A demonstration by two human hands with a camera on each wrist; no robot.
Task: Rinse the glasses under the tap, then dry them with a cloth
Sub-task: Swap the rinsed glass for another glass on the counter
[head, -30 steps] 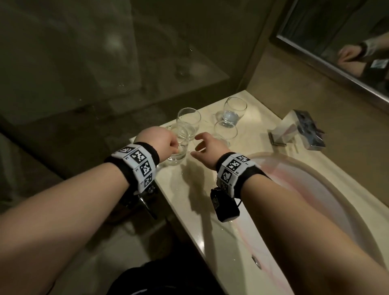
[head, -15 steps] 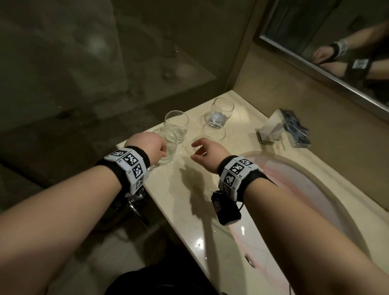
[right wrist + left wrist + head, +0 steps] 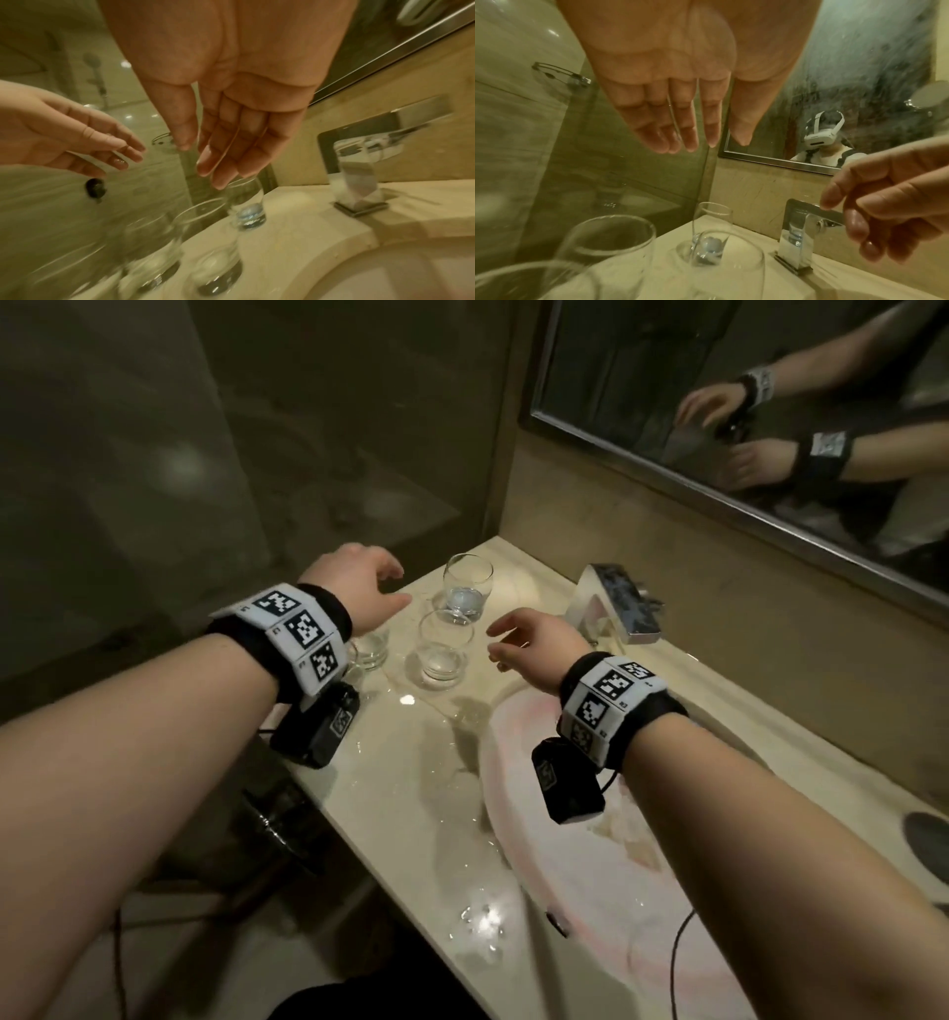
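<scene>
Several clear glasses stand upright on the marble counter's back left corner: a far glass [image 3: 466,585] with a bluish base, a middle glass [image 3: 441,650], and a left glass [image 3: 372,650] partly hidden under my left wrist. My left hand [image 3: 382,588] hovers above them, fingers straight [image 3: 687,130], holding nothing. To the right of the middle glass my right hand [image 3: 513,640] hangs relaxed and empty, its fingers [image 3: 226,158] loose above the glasses [image 3: 213,253]. The chrome tap [image 3: 619,603] stands just beyond the right hand. No cloth shows.
The oval basin [image 3: 575,855] is set into the wet counter [image 3: 411,793] on the right. A mirror [image 3: 770,433] hangs on the back wall and a glass shower panel [image 3: 128,454] closes off the left. The counter's front edge drops to the floor.
My left hand has let go of the glass at the counter's left edge and lifted above the group. The right hand has drifted slightly right, toward the tap.
</scene>
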